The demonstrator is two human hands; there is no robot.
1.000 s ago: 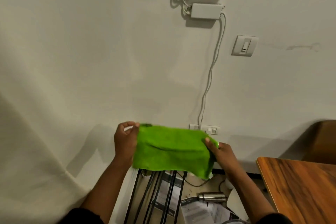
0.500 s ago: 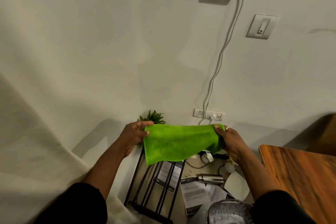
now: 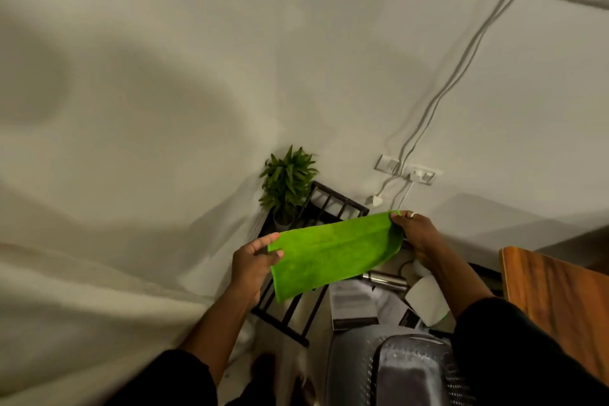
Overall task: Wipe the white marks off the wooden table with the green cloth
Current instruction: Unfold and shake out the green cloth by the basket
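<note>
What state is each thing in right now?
green cloth: stretched flat in the air, held at both ends
left hand: pinching the cloth's left end
right hand: gripping the cloth's right end
wooden table: untouched, only its corner shows
potted plant: upright on the rack
metal bottle: lying on its side

Potted plant (image 3: pixel 287 184) on dark slatted rack (image 3: pixel 324 208); wall sockets (image 3: pixel 408 170); steel bottle (image 3: pixel 384 279) among papers (image 3: pixel 351 305)

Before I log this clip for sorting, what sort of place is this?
Probably a home or small office room: a plain white wall with sockets and trailing cables, a potted plant on a dark slatted rack, and a wooden table corner. Both hands hold a green cloth.
</note>
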